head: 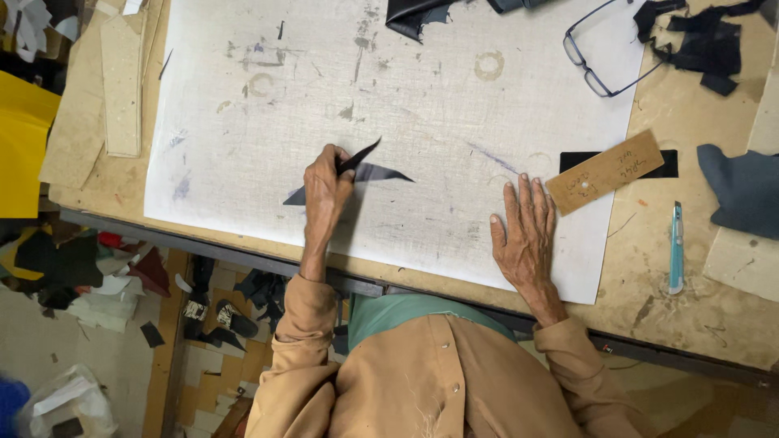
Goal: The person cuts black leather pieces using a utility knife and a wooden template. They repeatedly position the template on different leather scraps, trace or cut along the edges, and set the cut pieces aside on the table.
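Our left hand [324,191] pinches a black sliver [361,154] over the dark strip [381,173], which runs left to right; our right hand [526,227] lies spread flat, well apart.

A black curved strip [357,158] is showing dark against the white, grey-smudged sheet [422,89]. The surface [690,276] is looking tan and stained. A light blue cutter [676,247] is lying beside a pale brown card [604,172]. Sleeves [300,357] are showing tan.

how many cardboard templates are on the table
3 at least: a small tan template right of the right hand, and two long strips at the table's left edge. More may be hidden.
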`<state>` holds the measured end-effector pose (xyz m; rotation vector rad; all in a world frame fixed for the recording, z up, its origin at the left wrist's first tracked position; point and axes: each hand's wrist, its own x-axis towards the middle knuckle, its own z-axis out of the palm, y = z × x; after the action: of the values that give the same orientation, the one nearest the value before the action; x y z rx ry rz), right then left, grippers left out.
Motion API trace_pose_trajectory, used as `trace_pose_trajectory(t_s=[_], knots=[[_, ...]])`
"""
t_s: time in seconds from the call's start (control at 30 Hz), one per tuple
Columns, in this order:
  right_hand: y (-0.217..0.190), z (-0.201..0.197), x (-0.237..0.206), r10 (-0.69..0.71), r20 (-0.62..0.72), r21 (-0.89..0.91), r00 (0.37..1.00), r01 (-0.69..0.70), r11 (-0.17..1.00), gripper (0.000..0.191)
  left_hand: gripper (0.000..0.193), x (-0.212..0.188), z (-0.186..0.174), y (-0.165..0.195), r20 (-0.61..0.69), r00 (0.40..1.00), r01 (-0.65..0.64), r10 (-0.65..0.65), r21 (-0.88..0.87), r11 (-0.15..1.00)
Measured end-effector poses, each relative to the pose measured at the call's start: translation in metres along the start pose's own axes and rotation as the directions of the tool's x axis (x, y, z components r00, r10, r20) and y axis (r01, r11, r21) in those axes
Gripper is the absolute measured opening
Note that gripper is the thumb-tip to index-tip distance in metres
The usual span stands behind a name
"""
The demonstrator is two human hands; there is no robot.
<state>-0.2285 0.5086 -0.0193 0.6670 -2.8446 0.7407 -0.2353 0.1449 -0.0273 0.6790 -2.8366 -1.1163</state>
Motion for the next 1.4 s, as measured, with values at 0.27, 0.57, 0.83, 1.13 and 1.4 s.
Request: trace_pose_trajectory(t_s=[0.27,0.57,0.83,1.13,1.4], knots=[[-0.003,0.004,-0.002,0.012,-0.028,-0.066,1.0,-0.014,0.998,0.054,0.016,-0.067,-0.045,-0.056,-0.296,0.925,-0.209,0.236,0.122,0.97],[-0.004,0.009,-0.004,0.031,-0.045,-0.04,0.999,-0.033,0.999,0.05,0.025,-0.072,-0.023,-0.074,-0.365,0.867,-0.368,0.338,-0.014,0.93],[-0.045,-0.036,0.019,0.28,0.019,0.509,0.96,-0.25,0.824,0.042,0.025,-0.136,-0.082,-0.1,0.658,0.748,-0.276,0.087,0.188,0.943],[-0.174,-0.157,0.03,-0.605,-0.406,0.866,0.685,0.5,-0.015,0.025,0.035,-0.138,-0.139,-0.052,0.309,0.801,-0.472,0.513,-0.202,0.858],[-0.227,-0.119,0.075,-0.696,-0.48,0.857,0.534,0.454,-0.243,0.038,0.051,-0.028,-0.069,0.001,0.15,0.854,-0.411,0.499,-0.393,0.822]])
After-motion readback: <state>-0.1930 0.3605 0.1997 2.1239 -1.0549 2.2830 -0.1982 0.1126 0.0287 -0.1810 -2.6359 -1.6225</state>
